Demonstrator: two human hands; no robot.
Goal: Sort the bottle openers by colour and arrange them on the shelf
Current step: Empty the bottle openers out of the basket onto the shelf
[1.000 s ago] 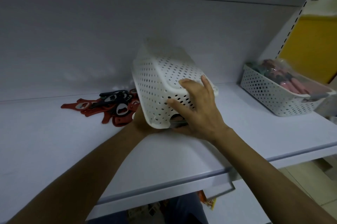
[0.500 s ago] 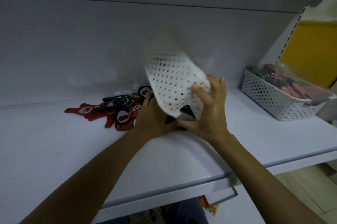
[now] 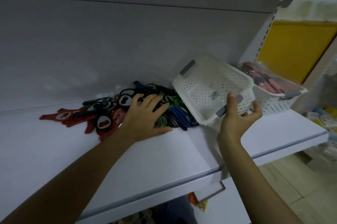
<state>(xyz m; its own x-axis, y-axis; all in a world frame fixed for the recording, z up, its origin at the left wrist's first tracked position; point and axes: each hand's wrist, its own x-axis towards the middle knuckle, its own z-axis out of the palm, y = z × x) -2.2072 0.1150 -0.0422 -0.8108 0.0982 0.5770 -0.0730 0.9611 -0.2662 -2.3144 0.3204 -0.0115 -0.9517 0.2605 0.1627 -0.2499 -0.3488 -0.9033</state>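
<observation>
A mixed heap of bottle openers (image 3: pixel 109 112) lies on the white shelf (image 3: pixel 164 154), with red ones at the left, black ones in the middle and green and blue ones (image 3: pixel 179 117) at the right. My left hand (image 3: pixel 145 118) lies flat on the heap with fingers spread. My right hand (image 3: pixel 238 119) grips the near rim of a white perforated basket (image 3: pixel 209 88). The basket is tilted and lifted off the shelf, just right of the heap, and looks empty.
A second white perforated basket (image 3: pixel 273 105) with pink and dark items stands at the right end of the shelf, against the tilted one. A yellow panel (image 3: pixel 295 48) is behind it. The shelf's front edge (image 3: pixel 200 174) runs below my arms.
The basket, upturned over the openers before, has been swung right and turned open side up by my right hand. The full heap is now uncovered and my left hand has moved onto it.
</observation>
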